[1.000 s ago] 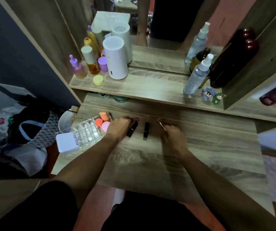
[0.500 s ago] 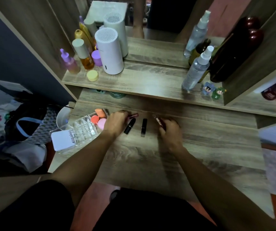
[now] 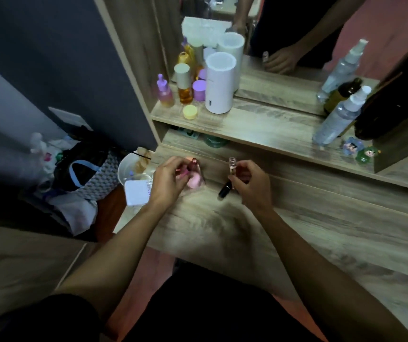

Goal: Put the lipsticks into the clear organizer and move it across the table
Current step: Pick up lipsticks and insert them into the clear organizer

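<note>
My left hand (image 3: 167,180) is shut on a lipstick with a dark red cap (image 3: 193,163), held tilted above the clear organizer (image 3: 202,180). The hand hides most of the organizer; a pink sponge (image 3: 193,183) shows inside it. My right hand (image 3: 251,182) pinches a slim tube with a clear cap (image 3: 232,166), standing upright off the table. A black lipstick (image 3: 225,189) lies slanted just below that hand's thumb; I cannot tell whether the hand touches it.
A white box (image 3: 137,192) sits at the table's left edge beside the organizer. The raised shelf (image 3: 259,127) behind holds a white cylinder (image 3: 219,82), small bottles, spray bottles (image 3: 336,119) and a mirror. A white bowl (image 3: 129,169) and bags lie left of the table.
Both hands have lifted their lipsticks off the table. The left hand moved left over the organizer with the red-capped one. The right raised the clear-capped tube upright.
</note>
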